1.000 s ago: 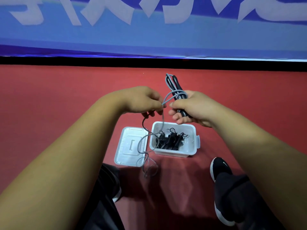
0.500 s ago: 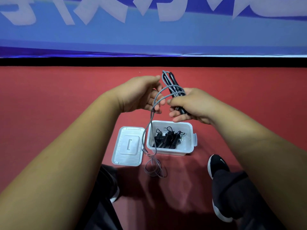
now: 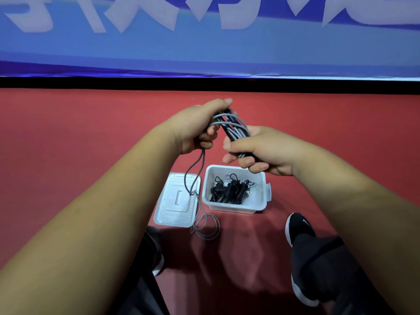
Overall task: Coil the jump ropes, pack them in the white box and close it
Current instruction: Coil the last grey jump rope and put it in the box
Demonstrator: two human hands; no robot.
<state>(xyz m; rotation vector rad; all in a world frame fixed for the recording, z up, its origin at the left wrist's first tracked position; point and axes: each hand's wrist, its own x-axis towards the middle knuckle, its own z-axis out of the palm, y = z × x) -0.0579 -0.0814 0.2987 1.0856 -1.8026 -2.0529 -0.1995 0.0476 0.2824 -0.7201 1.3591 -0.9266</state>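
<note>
A grey jump rope (image 3: 231,128) with black handles is bundled in the air above the floor. My right hand (image 3: 261,151) grips the handles and the wound loops. My left hand (image 3: 197,128) holds the rope's free strand at the top of the bundle. The loose tail (image 3: 205,226) hangs down over the lid and lies in loops on the floor. The open white box (image 3: 234,206) stands below my hands with black coiled items (image 3: 229,189) inside. Its lid (image 3: 176,203) lies flat just left of it.
The floor is red, with a black strip and a blue banner (image 3: 204,46) at the far edge. My black shoes (image 3: 297,226) and dark trousers are near the bottom, right and left of the box.
My left hand has moved up and right, carrying the grey strand over the top of the bundle. More rope has lifted off the floor, and the tail is shorter.
</note>
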